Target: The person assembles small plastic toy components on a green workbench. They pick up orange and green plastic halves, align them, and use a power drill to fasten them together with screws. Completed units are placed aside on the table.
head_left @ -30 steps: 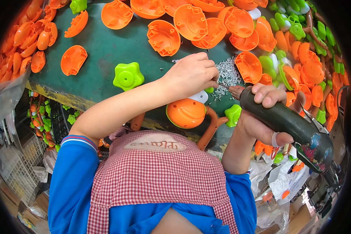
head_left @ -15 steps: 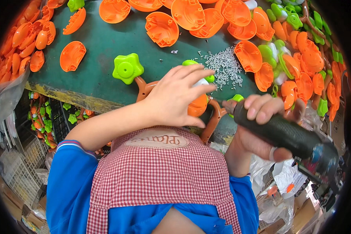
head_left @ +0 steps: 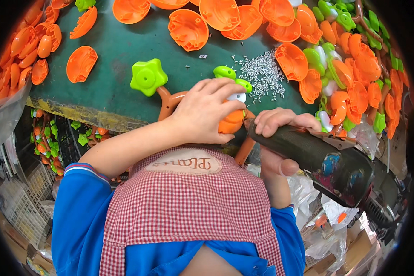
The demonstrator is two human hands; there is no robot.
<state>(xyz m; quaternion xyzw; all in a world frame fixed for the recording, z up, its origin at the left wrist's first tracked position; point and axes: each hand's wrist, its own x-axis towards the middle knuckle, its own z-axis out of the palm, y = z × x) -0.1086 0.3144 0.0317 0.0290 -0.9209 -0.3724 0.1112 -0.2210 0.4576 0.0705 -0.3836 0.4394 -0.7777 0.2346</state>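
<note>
My left hand (head_left: 201, 109) is closed over a rounded orange plastic body (head_left: 232, 122) of a toy, at the table's near edge. Brown branch-like tubing (head_left: 170, 104) joins this body, with a green star-shaped knob (head_left: 148, 77) on its left end. Green oval pieces (head_left: 225, 71) and a white piece (head_left: 238, 97) stick out past my fingers. In my right hand (head_left: 280, 120) is a black power screwdriver (head_left: 324, 154), lying nearly level. Its front end is against or very close to the right side of the orange body; the exact tip is hidden.
A heap of small silver screws (head_left: 262, 76) lies on the green tabletop (head_left: 119, 64). Orange half shells (head_left: 188, 30) spread along the back, with more orange, green and white parts piled right. Another orange pile (head_left: 25, 50) sits far left. Plastic crates (head_left: 20, 198) stand below the table.
My right hand has brought the screwdriver left, up to the orange body. My left hand's spread fingers have closed down onto the toy.
</note>
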